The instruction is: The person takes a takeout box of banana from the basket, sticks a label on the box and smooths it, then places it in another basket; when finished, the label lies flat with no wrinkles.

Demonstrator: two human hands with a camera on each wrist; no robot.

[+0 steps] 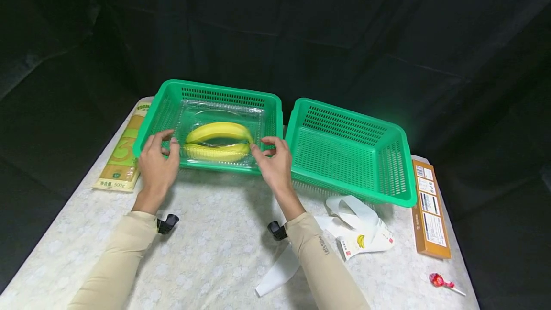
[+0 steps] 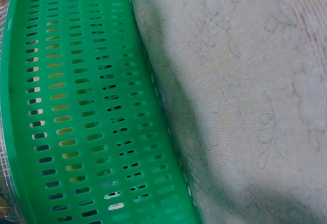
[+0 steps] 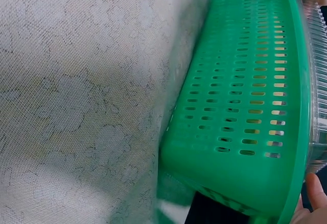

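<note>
Fingers bent, thumbs apart, left hand and right hand flank a clear plastic container atop the left green basket — whether they pinch it is unclear. Keeping both sides level should spare the bananas a tumble.

Solid green on left basket and right basket. Yellow on bananas. Colourless, see-through on plastic container. Green and tan on packet. Orange with white panels on box. Red and pink on lollipop. White with yellow banana print on paper strip. Beige on sleeves, dark lettering on right one. Pale floral on tablecloth. Black on backdrop.
</note>
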